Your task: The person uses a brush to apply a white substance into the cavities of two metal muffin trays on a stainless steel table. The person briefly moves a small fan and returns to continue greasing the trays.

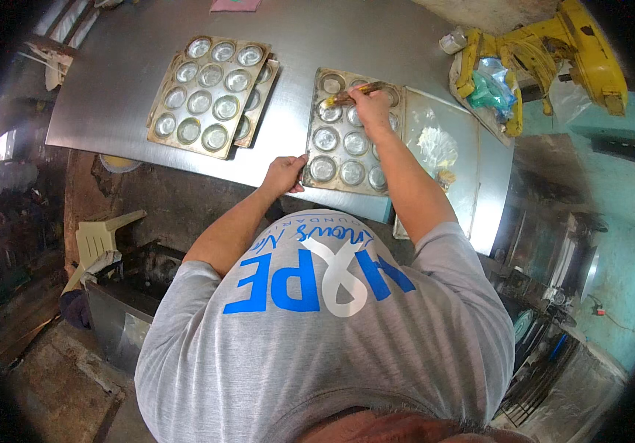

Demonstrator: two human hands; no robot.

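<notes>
A metal muffin pan (340, 152) with round cups lies before me on the steel table. My right hand (371, 108) grips a pastry brush (345, 98), its pale-tipped bristles at a cup in the second row from the back. At the pan's near left corner, my left hand (287, 174) holds the rim between thumb and fingers. Beside the pan on the right is a flat metal tray (455, 183) smeared with a pale, creamy fat (436, 145). My right forearm hides some of the right-hand cups.
Stacked muffin pans (200, 102) sit to the left on the steel table (289, 33). A yellow metal machine (588, 66) with plastic bags (491, 88) stands at the back right, a small jar (452, 41) beside it. Below the table on the left are a plastic chair (96, 243) and a dark bin (121, 315).
</notes>
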